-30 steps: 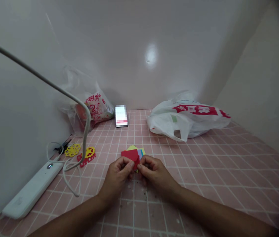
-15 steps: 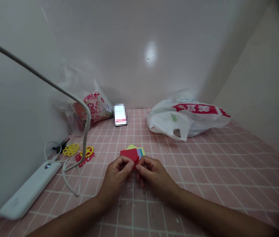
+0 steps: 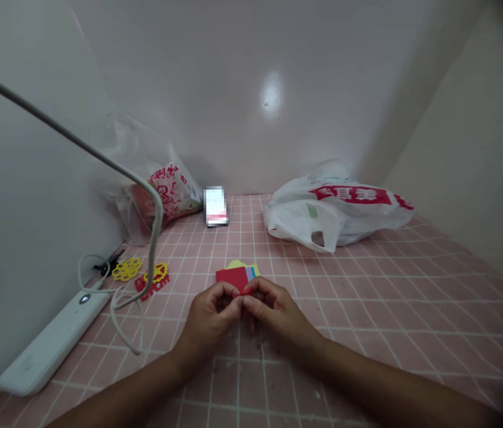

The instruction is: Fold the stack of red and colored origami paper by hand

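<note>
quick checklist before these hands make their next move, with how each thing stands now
1. Left hand has a grip: ok, its fingertips pinch red paper.
2. Right hand has a grip: ok, it pinches the same spot.
3. Pinched paper separate from the red sheet behind it: cannot tell, fingers hide the join.
4. Edges of the pinched paper lined up: cannot tell, mostly covered.
5. White cable apart from both hands: ok, it loops off to the left.
</note>
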`<act>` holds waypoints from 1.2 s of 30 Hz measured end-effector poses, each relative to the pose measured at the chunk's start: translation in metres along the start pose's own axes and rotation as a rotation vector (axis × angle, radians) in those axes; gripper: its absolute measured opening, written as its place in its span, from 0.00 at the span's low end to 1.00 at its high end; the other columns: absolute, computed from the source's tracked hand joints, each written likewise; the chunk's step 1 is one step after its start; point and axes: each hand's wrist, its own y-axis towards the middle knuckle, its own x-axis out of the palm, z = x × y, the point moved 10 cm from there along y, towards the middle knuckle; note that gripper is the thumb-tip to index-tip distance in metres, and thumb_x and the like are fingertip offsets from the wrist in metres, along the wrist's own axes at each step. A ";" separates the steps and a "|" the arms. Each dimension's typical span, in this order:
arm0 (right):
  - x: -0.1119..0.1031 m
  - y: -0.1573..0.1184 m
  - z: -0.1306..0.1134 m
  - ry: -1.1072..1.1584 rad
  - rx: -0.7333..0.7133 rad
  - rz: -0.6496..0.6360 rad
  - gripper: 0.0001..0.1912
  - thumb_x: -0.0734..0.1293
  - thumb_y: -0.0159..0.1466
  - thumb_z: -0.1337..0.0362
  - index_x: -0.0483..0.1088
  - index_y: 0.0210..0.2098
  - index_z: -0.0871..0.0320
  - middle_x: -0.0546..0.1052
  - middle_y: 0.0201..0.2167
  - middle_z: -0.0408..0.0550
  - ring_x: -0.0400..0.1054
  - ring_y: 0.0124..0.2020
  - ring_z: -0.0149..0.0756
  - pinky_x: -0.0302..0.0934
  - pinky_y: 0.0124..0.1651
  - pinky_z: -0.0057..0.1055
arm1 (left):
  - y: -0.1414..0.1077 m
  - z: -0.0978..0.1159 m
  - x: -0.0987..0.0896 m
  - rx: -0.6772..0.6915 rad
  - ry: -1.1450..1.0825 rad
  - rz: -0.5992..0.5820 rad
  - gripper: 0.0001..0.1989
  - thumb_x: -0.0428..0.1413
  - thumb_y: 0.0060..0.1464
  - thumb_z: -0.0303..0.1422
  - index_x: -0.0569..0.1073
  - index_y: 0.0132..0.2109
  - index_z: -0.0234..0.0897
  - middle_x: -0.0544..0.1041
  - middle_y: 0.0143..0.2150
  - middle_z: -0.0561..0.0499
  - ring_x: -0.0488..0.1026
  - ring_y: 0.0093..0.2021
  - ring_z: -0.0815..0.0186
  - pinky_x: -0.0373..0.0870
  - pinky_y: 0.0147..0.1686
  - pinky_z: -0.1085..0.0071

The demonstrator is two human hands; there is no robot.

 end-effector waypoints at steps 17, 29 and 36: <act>-0.009 -0.004 -0.015 -0.429 -0.117 0.062 0.15 0.61 0.67 0.57 0.64 0.27 0.57 0.68 0.18 0.40 0.63 0.21 0.30 0.56 0.26 0.28 | 0.001 0.005 0.003 0.019 0.193 -0.091 0.07 0.56 0.51 0.34 0.70 0.29 0.35 0.69 0.25 0.55 0.64 0.25 0.70 0.60 0.26 0.74; -0.012 0.004 -0.008 -0.212 -0.036 0.015 0.16 0.66 0.63 0.52 0.64 0.29 0.58 0.68 0.20 0.39 0.63 0.19 0.28 0.57 0.23 0.25 | 0.003 -0.007 0.005 -0.124 0.065 -0.137 0.10 0.57 0.49 0.38 0.68 0.28 0.36 0.65 0.21 0.58 0.59 0.21 0.73 0.55 0.22 0.76; -0.007 0.003 -0.006 -0.335 -0.030 -0.043 0.14 0.64 0.65 0.56 0.64 0.28 0.58 0.68 0.20 0.39 0.62 0.20 0.27 0.55 0.23 0.25 | 0.005 -0.007 0.013 -0.067 0.099 -0.209 0.08 0.56 0.52 0.36 0.71 0.32 0.35 0.72 0.27 0.53 0.67 0.28 0.68 0.62 0.30 0.73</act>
